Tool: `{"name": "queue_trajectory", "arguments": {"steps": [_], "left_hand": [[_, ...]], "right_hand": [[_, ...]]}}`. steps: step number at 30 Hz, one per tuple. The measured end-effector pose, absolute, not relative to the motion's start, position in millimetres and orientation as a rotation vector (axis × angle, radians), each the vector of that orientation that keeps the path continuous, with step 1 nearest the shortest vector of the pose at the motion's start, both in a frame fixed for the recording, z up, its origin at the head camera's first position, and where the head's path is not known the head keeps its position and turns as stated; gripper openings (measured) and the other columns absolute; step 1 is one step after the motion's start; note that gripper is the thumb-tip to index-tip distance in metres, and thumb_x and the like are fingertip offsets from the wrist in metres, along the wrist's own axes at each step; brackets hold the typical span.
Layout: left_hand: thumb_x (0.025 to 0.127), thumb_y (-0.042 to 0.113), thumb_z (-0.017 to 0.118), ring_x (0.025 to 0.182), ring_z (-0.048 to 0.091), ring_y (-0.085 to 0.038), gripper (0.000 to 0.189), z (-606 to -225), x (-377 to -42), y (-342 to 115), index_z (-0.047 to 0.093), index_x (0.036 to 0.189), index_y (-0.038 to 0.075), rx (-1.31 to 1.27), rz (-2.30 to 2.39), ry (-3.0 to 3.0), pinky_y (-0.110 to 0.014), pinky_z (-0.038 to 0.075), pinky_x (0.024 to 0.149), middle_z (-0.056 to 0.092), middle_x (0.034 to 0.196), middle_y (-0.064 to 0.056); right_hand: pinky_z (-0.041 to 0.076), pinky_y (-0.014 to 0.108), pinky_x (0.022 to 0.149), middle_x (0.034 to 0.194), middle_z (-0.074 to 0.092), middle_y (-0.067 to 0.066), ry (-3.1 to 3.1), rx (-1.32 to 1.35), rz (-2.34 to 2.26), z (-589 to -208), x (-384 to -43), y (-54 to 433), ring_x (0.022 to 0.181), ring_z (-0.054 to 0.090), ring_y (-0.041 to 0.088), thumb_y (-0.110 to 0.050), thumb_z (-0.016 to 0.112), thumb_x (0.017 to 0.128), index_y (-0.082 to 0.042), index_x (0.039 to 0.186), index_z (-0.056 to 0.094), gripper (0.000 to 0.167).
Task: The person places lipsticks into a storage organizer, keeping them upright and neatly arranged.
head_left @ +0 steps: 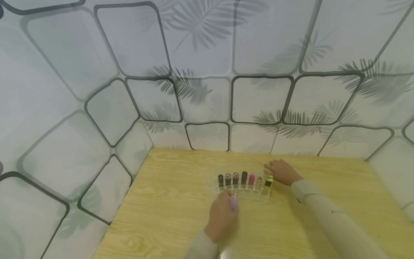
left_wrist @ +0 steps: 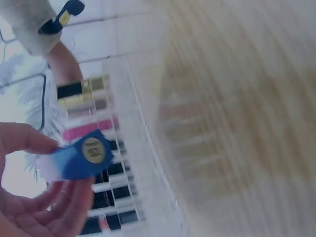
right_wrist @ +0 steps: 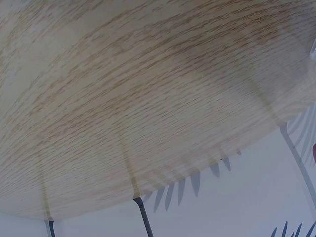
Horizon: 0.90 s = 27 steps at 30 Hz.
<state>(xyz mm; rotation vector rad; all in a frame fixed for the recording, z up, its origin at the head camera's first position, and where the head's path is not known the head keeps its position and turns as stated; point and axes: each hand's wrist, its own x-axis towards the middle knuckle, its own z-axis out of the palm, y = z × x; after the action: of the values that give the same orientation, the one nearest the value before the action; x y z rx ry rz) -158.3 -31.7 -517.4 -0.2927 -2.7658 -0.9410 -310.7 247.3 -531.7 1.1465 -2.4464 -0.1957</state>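
Note:
Between the thumb and fingers of my left hand [head_left: 222,214] is a lipstick tube [head_left: 233,202], lilac in the head view and bluer in the left wrist view, where a round label shows on its end. It is in front of a clear, curved lipstick holder [head_left: 247,193]. Several lipsticks stand in a row there: dark ones, a pink one [head_left: 251,179], a pale one [head_left: 260,181] and a gold-and-black one [head_left: 268,181] at the right end. My right hand [head_left: 282,172] is at the holder's back right corner, beside the gold tube; its fingertips' contact is unclear.
The holder stands on a light wood-grain table [head_left: 174,201]. Behind the table rises a wall [head_left: 207,136] patterned with dark outlines and grey leaves, meeting another wall [head_left: 64,151] at the left. A dark-and-yellow piece [left_wrist: 64,19] is on the right sleeve.

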Motion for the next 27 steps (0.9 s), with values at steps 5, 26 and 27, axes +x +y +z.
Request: {"name": "queue_trajectory", "arguments": {"steps": [5,26,27], "left_hand": [[0.085,0.017,0.062,0.061,0.052,-0.004,0.019,-509.4,-168.4,-48.5,0.056,0.100,0.007,-0.357,-1.083,-2.589,-0.014,0.043,0.054,0.059,0.077,0.000],[0.084,0.008,0.065,0.075,0.061,-0.014,0.024,-523.2,-218.1,-99.0,0.053,0.103,0.004,-0.441,-1.206,-2.338,-0.020,0.054,0.068,0.061,0.085,-0.005],[0.084,0.009,0.064,0.076,0.061,-0.014,0.024,-523.8,-219.2,-99.1,0.053,0.103,0.003,-0.451,-1.201,-2.339,-0.021,0.054,0.069,0.061,0.085,-0.005]], "right_hand": [[0.047,0.036,0.057,0.074,0.060,0.006,-2.440,1.148,-0.190,-531.8,-311.0,247.3,0.062,0.056,0.020,-0.018,0.067,0.081,-0.007,0.095,0.060,0.019],[0.046,0.035,0.055,0.072,0.058,0.006,-2.418,1.147,-0.183,-530.5,-309.5,246.3,0.060,0.055,0.019,-0.017,0.068,0.080,-0.008,0.092,0.058,0.018],[0.046,0.035,0.055,0.071,0.058,0.006,-2.418,1.146,-0.179,-530.5,-309.4,246.2,0.059,0.054,0.019,-0.017,0.068,0.080,-0.008,0.092,0.058,0.018]]}}
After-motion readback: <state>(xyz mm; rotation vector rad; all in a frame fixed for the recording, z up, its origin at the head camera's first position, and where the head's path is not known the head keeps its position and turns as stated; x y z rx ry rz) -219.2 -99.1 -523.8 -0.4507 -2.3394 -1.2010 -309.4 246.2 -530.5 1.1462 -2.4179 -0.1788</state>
